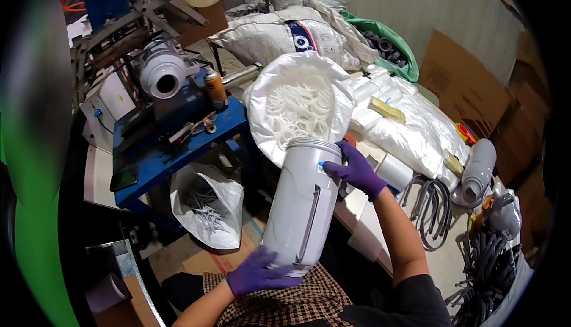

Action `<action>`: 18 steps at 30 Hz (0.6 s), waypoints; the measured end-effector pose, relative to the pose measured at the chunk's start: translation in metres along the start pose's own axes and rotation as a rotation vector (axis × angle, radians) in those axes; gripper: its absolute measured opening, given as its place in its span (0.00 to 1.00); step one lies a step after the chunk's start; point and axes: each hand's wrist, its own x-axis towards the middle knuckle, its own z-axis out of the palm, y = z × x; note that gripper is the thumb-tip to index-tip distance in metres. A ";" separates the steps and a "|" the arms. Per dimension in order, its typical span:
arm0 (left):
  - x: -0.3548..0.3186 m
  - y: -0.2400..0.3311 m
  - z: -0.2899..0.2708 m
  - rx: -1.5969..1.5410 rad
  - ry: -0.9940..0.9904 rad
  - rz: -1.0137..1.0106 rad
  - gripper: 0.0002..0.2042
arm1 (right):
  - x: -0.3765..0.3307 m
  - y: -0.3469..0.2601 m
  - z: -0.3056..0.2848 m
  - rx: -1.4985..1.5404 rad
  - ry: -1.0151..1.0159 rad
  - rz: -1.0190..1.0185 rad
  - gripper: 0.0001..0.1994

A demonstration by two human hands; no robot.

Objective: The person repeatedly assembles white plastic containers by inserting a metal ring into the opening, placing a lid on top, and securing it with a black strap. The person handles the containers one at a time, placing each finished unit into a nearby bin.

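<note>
A large pale grey plastic canister (295,208), with a ribbed collar and a long dark slot down its side, is tilted in front of my body. My left hand (262,272), in a purple glove, grips its lower end near my lap. Wrapped round the right side of its upper end is my right hand (357,171), gloved the same way, beside a small blue-and-white label. Some fingers of both hands are hidden behind the canister. Just beyond its collar stands an open white sack (257,110) full of white plastic rings (300,105).
At left, a blue workbench (205,151) bears a grey cylinder (162,72), an orange spray can (215,89), pliers (206,123) and a phone (124,178). A bag of scraps (229,238) sits below. Grey hoses (431,214) and another canister (479,169) lie right.
</note>
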 end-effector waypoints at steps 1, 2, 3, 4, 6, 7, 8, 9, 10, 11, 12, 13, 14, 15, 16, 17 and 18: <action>-0.009 -0.004 0.000 -0.162 0.134 -0.119 0.31 | -0.001 0.001 0.003 0.121 0.060 -0.030 0.25; -0.016 -0.004 -0.013 -0.209 0.134 -0.251 0.29 | -0.001 0.009 0.006 0.241 0.165 0.006 0.20; -0.022 0.003 -0.027 -0.266 0.189 -0.363 0.29 | 0.001 0.004 0.017 0.369 0.252 0.049 0.16; -0.027 0.006 -0.041 -0.323 0.257 -0.463 0.29 | 0.000 -0.003 0.023 0.466 0.303 0.064 0.15; -0.051 0.023 -0.054 -0.593 0.360 -0.743 0.56 | 0.000 -0.036 0.043 0.598 0.303 0.123 0.14; -0.064 0.027 -0.053 -0.694 0.455 -0.858 0.57 | 0.001 -0.053 0.057 0.580 0.264 0.125 0.13; -0.075 0.029 -0.051 -0.806 0.572 -0.957 0.58 | 0.005 -0.069 0.067 0.496 0.139 0.039 0.13; -0.080 0.030 -0.054 -0.909 0.705 -1.044 0.61 | 0.010 -0.086 0.078 0.410 0.020 -0.051 0.13; -0.088 0.028 -0.059 -1.181 0.814 -1.132 0.51 | 0.019 -0.110 0.098 0.455 -0.031 -0.230 0.15; -0.101 0.034 -0.061 -1.331 0.949 -1.125 0.44 | 0.031 -0.139 0.117 0.498 -0.077 -0.412 0.19; -0.114 0.041 -0.063 -1.480 1.104 -1.101 0.37 | 0.044 -0.169 0.128 0.400 -0.129 -0.507 0.23; -0.124 0.045 -0.062 -1.632 1.250 -1.060 0.32 | 0.059 -0.194 0.132 0.291 -0.167 -0.590 0.28; -0.144 0.065 -0.050 -1.602 1.409 -1.069 0.32 | 0.086 -0.216 0.154 0.039 -0.124 -0.643 0.29; -0.155 0.074 -0.035 -1.606 1.546 -1.055 0.31 | 0.117 -0.229 0.169 -0.240 -0.054 -0.676 0.31; -0.164 0.080 -0.031 -1.799 1.871 -0.904 0.30 | 0.143 -0.245 0.189 -0.405 -0.071 -0.621 0.31; -0.160 0.074 -0.039 -1.748 1.925 -0.876 0.29 | 0.168 -0.256 0.206 -0.575 -0.077 -0.556 0.32; -0.150 0.067 -0.051 -1.701 1.973 -0.849 0.28 | 0.195 -0.254 0.224 -0.630 0.000 -0.584 0.30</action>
